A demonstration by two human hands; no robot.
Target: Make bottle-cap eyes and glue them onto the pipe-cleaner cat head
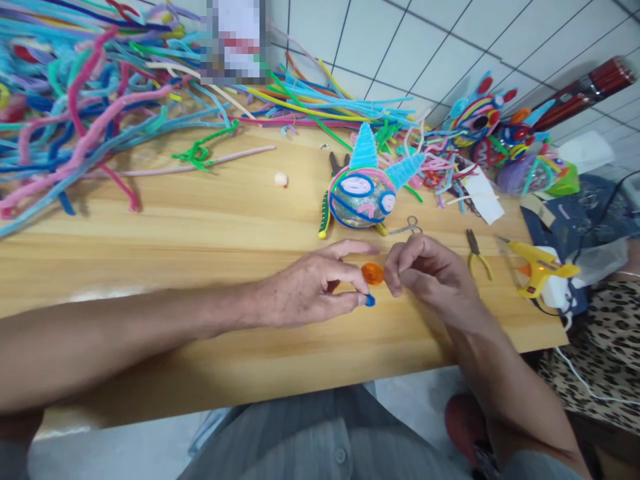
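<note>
My left hand (pixel 320 283) pinches a small blue pipe-cleaner piece (pixel 370 301) between thumb and index finger, its other fingers held apart. My right hand (pixel 433 273) is closed beside it, thumb and fingers together; whatever they hold, if anything, does not show. Between the two hands appears an orange coiled pipe-cleaner disc (pixel 373 273); I cannot tell whether it touches a finger. Just beyond stands a clear round animal head (pixel 361 200) with light-blue pointed ears and coiled eyes outlined in blue. Green-and-yellow handled pliers (pixel 325 217) lie partly behind it.
Loose pipe cleaners (pixel 90 120) pile across the table's left and back. Small scissors (pixel 411 225), yellow-handled pliers (pixel 479 255) and a yellow glue gun (pixel 543 267) lie to the right. More decorated heads (pixel 477 120) stand at back right. A person in leopard print (pixel 600 333) sits at the right.
</note>
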